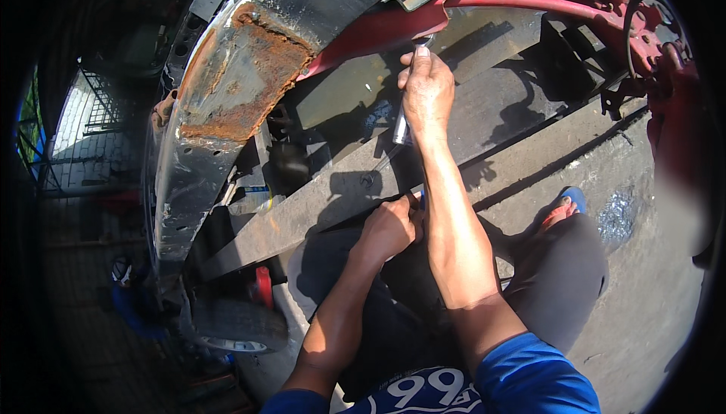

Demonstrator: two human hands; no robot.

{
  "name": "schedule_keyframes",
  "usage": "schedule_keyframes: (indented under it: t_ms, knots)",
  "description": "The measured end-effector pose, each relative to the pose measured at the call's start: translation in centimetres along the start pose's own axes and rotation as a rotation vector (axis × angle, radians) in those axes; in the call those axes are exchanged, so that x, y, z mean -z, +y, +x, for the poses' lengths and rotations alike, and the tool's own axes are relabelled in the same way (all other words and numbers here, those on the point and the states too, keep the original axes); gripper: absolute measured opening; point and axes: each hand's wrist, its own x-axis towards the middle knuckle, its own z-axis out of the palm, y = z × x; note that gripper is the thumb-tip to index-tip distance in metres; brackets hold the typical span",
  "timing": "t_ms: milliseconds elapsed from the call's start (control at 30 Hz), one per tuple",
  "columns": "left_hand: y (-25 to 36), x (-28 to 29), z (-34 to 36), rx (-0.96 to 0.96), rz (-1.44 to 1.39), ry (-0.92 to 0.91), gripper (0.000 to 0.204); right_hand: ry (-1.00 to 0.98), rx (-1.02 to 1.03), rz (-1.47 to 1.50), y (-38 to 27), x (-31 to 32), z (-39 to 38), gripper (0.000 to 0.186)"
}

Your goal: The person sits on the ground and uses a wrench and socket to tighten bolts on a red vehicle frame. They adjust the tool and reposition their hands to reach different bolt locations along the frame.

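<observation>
In front of me, my right hand [428,90] is closed around a silver hand tool [402,130]. Its smooth handle end shows below the fist, and a small metal tip shows above the thumb, close to the edge of a red metal part [382,36]. The tool's exact kind is hidden by my fingers. Lower down, near my lap, my left hand [389,229] is curled closed. A small blue bit shows between it and my right forearm, and what the fingers hold is hidden.
A large black metal frame [340,2] with a rusty patch [249,74] curves along the left and top. Below my right hand runs a grey beam [302,210]. A red tubular frame [529,2] stands at upper right. A tyre [238,323] lies at lower left, near another person [132,300].
</observation>
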Motion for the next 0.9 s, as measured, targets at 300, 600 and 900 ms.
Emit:
schedule_keyframes:
  t_ms: [300,600,900]
  knots:
    - [1.4,0.7,1.3,-0.031,-0.102,0.398,0.027,-0.556,-0.365,0.496,1.9,5.0,4.4,0.029]
    - [4.8,8.7,2.8,-0.175,-0.357,0.496,0.049,-0.54,-0.361,0.625,2.2,4.4,5.1,0.028]
    - [2.7,10.8,6.4,-0.281,0.025,0.693,0.031,-0.382,-0.428,0.918,3.2,4.0,5.9,0.035]
